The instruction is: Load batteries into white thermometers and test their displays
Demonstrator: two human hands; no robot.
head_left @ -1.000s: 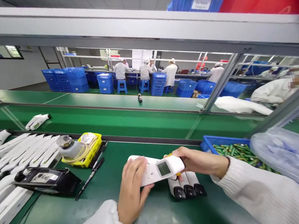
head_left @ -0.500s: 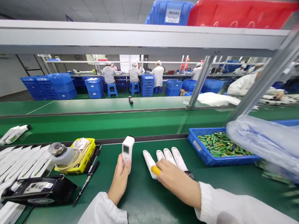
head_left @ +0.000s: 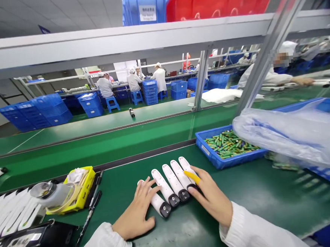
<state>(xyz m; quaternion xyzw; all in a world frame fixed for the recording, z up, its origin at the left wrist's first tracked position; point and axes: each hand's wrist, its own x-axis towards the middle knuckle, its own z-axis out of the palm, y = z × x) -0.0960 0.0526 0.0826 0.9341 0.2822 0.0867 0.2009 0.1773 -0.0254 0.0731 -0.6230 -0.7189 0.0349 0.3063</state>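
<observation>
Several white handheld infrared thermometers (head_left: 164,186) lie side by side on the green bench, black heads toward me. My left hand (head_left: 137,208) rests with fingers spread over the leftmost thermometer (head_left: 157,204), partly covering its far end. At the other end of the row, my right hand (head_left: 211,193) has its thumb and fingers over the rightmost thermometer (head_left: 184,162), the thumb near the black head. A yellow finger cot (head_left: 191,176) covers the right index fingertip. The hand hides part of that thermometer.
A blue tray of green batteries (head_left: 230,143) stands behind right, beside a clear plastic bag (head_left: 284,134). To the left are a yellow basket (head_left: 86,189), a bottle (head_left: 50,195), pens (head_left: 88,217), a black device (head_left: 32,242) and more white thermometers (head_left: 11,213). Co-workers sit beyond the frame.
My left hand has put down the thermometer it held upright, now at the row's left end. My right hand has moved from the row's left side to its right end. The view has shifted.
</observation>
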